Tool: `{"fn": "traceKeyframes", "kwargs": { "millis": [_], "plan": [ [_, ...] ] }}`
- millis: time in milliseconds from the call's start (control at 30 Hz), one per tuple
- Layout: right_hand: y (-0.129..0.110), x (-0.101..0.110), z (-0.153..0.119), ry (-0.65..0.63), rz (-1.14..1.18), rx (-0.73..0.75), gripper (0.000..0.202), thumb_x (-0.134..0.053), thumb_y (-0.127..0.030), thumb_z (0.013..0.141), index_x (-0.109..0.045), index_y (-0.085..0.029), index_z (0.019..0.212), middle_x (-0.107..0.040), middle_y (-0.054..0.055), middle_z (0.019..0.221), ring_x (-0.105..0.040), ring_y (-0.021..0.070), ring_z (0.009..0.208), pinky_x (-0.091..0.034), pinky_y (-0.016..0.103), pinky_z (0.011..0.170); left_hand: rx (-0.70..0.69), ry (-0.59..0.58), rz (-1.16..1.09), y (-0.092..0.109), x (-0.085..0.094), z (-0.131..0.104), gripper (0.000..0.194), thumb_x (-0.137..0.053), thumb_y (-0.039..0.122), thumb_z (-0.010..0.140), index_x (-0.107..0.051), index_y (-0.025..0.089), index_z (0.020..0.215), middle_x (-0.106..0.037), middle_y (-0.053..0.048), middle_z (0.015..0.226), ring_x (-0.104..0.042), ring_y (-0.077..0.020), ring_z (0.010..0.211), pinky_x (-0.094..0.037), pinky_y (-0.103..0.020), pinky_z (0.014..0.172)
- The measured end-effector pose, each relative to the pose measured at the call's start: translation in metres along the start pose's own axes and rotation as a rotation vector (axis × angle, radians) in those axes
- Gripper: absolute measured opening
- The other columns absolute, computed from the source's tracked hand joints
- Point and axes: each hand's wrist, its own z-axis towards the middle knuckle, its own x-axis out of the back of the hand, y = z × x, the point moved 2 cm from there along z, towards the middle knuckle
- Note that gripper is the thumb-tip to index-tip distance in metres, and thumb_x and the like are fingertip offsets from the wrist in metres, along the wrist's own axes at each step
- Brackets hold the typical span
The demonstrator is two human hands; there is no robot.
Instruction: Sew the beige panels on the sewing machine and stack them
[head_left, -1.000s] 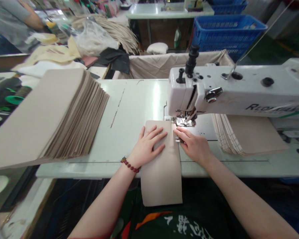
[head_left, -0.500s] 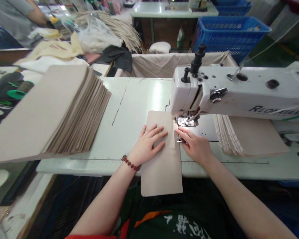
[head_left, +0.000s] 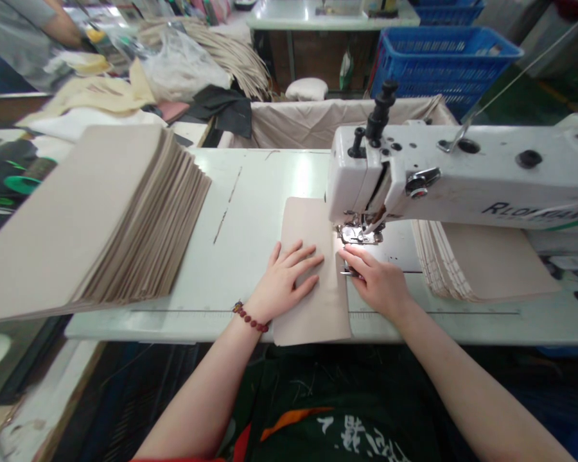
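A beige fabric panel (head_left: pixel 313 314) lies flat on the sewing table, its right edge at the lit presser foot (head_left: pixel 360 233) of the white sewing machine (head_left: pixel 443 170). My left hand (head_left: pixel 291 276) rests flat on the panel with fingers spread. Just in front of the presser foot, my right hand (head_left: pixel 376 279) has its fingertips at the panel's right edge. Metal tips of thread snips (head_left: pixel 349 272) poke out from under that hand, whose fingers are curled around them; their handle is mostly hidden.
On the left stands a tall stack of beige panels (head_left: pixel 110 212). Stitched panels (head_left: pixel 496 260) lie under the machine arm. Behind the table are a cloth-lined bin (head_left: pixel 293 125) and blue crates (head_left: pixel 443 58). A person's arm (head_left: pixel 65 29) shows at the far left.
The panel has slid away from me, past the presser foot, so its near edge now sits around the table's front edge. Both hands keep nearly the same places.
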Motion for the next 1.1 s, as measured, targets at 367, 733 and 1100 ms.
{"fn": "traceKeyframes", "kwargs": {
  "millis": [367,733,1100],
  "plan": [
    [-0.0005,0.0001,0.0000,-0.003,0.004,-0.002,0.056,-0.050,-0.020,0.091,-0.045,-0.034,0.145,-0.049,0.001,0.148,-0.065,0.0218,0.106,-0.055,0.035,0.083,-0.006,0.005,0.001,-0.0008,-0.0003,-0.0002,0.042,-0.046,0.038,0.100,-0.049,0.034,0.141,-0.041,0.001,0.153,-0.024,-0.0247,0.147,-0.003,-0.056,0.121],
    [-0.0006,0.0000,0.0000,-0.004,0.001,-0.008,0.056,-0.049,-0.019,0.091,-0.045,-0.034,0.144,-0.048,-0.003,0.149,-0.066,0.0213,0.103,-0.055,0.034,0.078,-0.012,0.003,0.011,0.0000,-0.0001,-0.0005,0.042,-0.048,0.037,0.099,-0.050,0.033,0.141,-0.042,0.001,0.152,-0.024,-0.0245,0.147,-0.002,-0.055,0.121],
    [-0.0002,-0.0013,-0.0002,0.003,-0.002,0.000,0.057,-0.050,-0.018,0.090,-0.044,-0.034,0.145,-0.049,-0.001,0.148,-0.066,0.0207,0.102,-0.055,0.033,0.078,-0.023,-0.011,0.030,0.0009,-0.0006,-0.0010,0.042,-0.045,0.039,0.101,-0.048,0.034,0.142,-0.041,0.002,0.153,-0.024,-0.0236,0.147,0.000,-0.055,0.121]
  ]
}}
